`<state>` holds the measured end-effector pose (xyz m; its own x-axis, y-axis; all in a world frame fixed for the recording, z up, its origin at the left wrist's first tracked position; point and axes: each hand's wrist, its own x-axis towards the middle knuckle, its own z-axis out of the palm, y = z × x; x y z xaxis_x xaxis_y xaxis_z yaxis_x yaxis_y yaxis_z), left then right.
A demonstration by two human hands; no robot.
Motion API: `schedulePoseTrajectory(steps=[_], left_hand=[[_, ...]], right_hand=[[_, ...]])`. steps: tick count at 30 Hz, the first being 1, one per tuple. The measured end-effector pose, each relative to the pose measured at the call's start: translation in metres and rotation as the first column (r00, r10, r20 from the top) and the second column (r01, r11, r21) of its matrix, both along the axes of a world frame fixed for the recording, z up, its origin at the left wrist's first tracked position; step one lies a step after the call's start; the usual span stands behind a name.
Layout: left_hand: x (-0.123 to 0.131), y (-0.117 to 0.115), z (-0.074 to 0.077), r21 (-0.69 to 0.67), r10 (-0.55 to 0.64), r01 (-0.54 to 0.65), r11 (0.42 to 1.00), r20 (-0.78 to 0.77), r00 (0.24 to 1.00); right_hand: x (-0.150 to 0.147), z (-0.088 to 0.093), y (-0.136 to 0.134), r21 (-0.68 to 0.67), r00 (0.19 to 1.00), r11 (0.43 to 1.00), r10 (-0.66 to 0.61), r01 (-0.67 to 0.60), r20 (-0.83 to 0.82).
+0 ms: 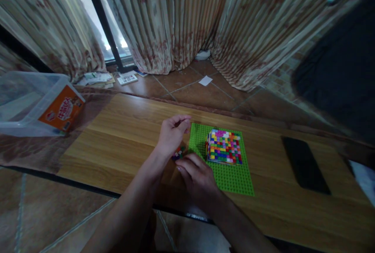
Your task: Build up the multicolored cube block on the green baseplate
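Observation:
On the green baseplate [234, 180] stands a block-shaped build of small multicoloured toy bricks [224, 147]. My left hand [172, 134] is at the plate's upper left corner, thumb and fingers pinched together; whatever they hold, if anything, is too small to make out. A small pile of loose bricks [177, 154] lies left of the plate, partly hidden behind my left wrist and right fingers. My right hand [197, 173] reaches over the plate's left edge with curled fingers at that pile. I cannot see what is between its fingertips.
The wooden table [117, 139] carries a flat black object [306, 165] at right. A clear plastic bin [26, 124] with an orange label stands at far left. Beyond the table are papers [96, 78] on the tiled floor and long patterned curtains [164, 22].

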<state>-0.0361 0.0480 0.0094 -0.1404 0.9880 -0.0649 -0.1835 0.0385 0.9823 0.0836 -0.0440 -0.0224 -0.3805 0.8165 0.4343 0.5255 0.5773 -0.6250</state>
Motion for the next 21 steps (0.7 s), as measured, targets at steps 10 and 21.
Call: schedulePoseTrajectory(steps=[10, 21], left_hand=[[0.005, -0.002, -0.002, -0.016, -0.034, 0.034, 0.999, -0.013, 0.999], [0.015, -0.004, -0.011, -0.028, -0.111, 0.109, 0.994, -0.055, 0.992]], right_hand=[[0.051, 0.045, 0.015, 0.106, 0.956, 0.958, -0.249, 0.267, -0.156], [0.082, 0.035, 0.047, 0.091, 0.903, 0.899, -0.426, 0.429, -0.052]])
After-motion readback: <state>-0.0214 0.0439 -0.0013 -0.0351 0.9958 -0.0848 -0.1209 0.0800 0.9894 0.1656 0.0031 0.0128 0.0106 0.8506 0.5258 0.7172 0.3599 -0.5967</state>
